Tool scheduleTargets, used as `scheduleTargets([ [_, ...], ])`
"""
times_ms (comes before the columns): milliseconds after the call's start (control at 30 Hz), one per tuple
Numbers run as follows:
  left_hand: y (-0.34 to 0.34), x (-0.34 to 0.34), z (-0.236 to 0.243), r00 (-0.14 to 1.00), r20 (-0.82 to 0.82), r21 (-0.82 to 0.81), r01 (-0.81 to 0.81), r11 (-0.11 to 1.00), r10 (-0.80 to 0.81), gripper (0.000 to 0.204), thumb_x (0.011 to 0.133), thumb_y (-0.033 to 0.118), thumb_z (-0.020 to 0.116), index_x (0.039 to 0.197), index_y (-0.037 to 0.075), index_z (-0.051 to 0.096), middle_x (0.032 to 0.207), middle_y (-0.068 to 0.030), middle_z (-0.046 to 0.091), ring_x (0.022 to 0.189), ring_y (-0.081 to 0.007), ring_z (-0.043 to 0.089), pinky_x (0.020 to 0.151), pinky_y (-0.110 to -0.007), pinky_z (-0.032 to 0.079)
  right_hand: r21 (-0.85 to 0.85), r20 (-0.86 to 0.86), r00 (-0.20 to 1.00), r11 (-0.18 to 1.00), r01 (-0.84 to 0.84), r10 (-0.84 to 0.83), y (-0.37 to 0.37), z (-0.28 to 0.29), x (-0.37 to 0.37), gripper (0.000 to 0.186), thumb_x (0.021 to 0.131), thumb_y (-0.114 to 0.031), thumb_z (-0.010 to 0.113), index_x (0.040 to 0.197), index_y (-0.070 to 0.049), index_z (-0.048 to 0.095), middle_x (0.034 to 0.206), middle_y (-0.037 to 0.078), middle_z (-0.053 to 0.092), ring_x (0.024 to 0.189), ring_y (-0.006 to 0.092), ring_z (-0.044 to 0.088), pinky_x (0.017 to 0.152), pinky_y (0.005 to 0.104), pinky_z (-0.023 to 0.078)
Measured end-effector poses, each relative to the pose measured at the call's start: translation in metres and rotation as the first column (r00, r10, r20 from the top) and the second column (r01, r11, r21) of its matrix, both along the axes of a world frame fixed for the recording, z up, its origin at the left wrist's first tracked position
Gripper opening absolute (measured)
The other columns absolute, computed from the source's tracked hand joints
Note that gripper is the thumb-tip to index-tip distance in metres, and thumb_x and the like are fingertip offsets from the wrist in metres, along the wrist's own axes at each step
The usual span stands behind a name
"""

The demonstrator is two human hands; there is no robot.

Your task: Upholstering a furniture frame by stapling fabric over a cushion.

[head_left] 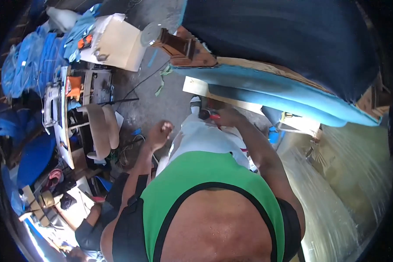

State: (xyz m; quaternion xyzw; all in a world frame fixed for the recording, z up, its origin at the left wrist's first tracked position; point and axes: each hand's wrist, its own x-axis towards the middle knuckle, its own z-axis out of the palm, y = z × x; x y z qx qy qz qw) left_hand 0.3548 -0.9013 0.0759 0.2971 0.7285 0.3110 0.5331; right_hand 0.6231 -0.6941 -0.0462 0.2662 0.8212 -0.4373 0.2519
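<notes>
My left hand [159, 135] hangs beside my pale trousers [192, 137], fingers curled in, with nothing visible in it. My right hand [227, 117] is reached forward, closed on a red-and-black tool [214, 116] that is too small to identify, near my shoe [195, 104]. Just beyond stands an upholstered piece of furniture with light-blue padding [266, 89], dark cloth [279, 35] and a carved wooden leg [174, 46], with pale boards showing under it.
At left are a sewing machine on a table [52, 107], a beige chair [100, 131], blue bundles [28, 65] and a cardboard sheet [118, 41]. A plastic-wrapped slab [336, 183] lies at right. Another person [91, 222] is at lower left. Cords [129, 95] lie across the floor.
</notes>
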Motion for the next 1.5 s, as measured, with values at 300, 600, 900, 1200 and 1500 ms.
scheduleTargets([
  [300, -0.084, 0.021, -0.104, 0.962, -0.273, -0.100, -0.064, 0.993, 0.035, 0.060, 0.082, 0.023, 0.080, 0.132, 0.002, 0.052, 0.100, -0.0137, 0.069, 0.087, -0.0259, 0.070, 0.078, -0.039, 0.057, -0.083, -0.618, 0.718, 0.935, 0.346, -0.320, -0.016, 0.053, -0.168, 0.072, 0.093, -0.038, 0.065, 0.149, -0.002, 0.037, 0.117, 0.027, 0.063, 0.108, 0.0409, 0.063, 0.096, 0.0473, 0.047],
  [600, 0.029, -0.028, -0.149, 0.978, -0.086, 0.066, 0.197, 0.978, -0.191, 0.058, 0.079, 0.046, 0.076, 0.116, 0.003, 0.062, 0.115, -0.0215, 0.064, 0.106, -0.0379, 0.062, 0.093, -0.047, 0.048, -0.682, -0.257, 0.496, 0.519, 0.516, -0.830, -0.007, 0.035, -0.277, 0.030, 0.100, -0.015, 0.057, 0.127, -0.007, 0.048, 0.085, 0.001, 0.055, 0.072, 0.0097, 0.054, 0.062, 0.0261, 0.047],
  [900, -0.002, -0.216, -0.237, 0.579, -0.815, -0.208, -0.249, 0.946, -0.027, 0.016, 0.091, 0.023, 0.056, 0.098, 0.011, 0.066, 0.098, -0.0146, 0.066, 0.091, -0.0372, 0.064, 0.075, -0.050, 0.053, -0.784, -0.186, -0.041, 0.123, 0.608, -0.982, 0.048, 0.023, -0.384, 0.018, 0.100, -0.015, 0.057, 0.111, -0.008, 0.045, 0.079, 0.002, 0.056, 0.064, 0.0109, 0.055, 0.053, 0.0262, 0.046],
  [1200, -0.017, -0.304, -0.168, 0.786, -0.536, -0.372, 0.108, 0.922, -0.308, 0.062, 0.089, 0.022, 0.069, 0.142, -0.001, 0.045, 0.150, -0.0194, 0.042, 0.134, -0.0395, 0.045, 0.110, -0.046, 0.039, 0.223, -0.209, 0.458, 0.414, 0.883, -0.864, 0.072, -0.076, -0.355, 0.097, 0.085, -0.017, 0.066, 0.152, 0.010, 0.002, 0.120, 0.035, 0.058, 0.101, 0.0470, 0.063, 0.088, 0.0512, 0.051],
  [1500, -0.048, -0.255, -0.123, 0.950, -0.164, -0.380, 0.187, 0.906, -0.265, 0.050, 0.094, 0.029, 0.067, 0.135, 0.002, 0.057, 0.126, -0.0229, 0.065, 0.114, -0.0314, 0.065, 0.095, -0.042, 0.052, 0.478, 0.075, 0.500, 0.471, 0.741, -0.863, 0.078, -0.159, -0.326, 0.082, 0.090, -0.016, 0.062, 0.154, 0.003, 0.013, 0.119, 0.028, 0.058, 0.108, 0.0428, 0.061, 0.090, 0.0504, 0.053],
])
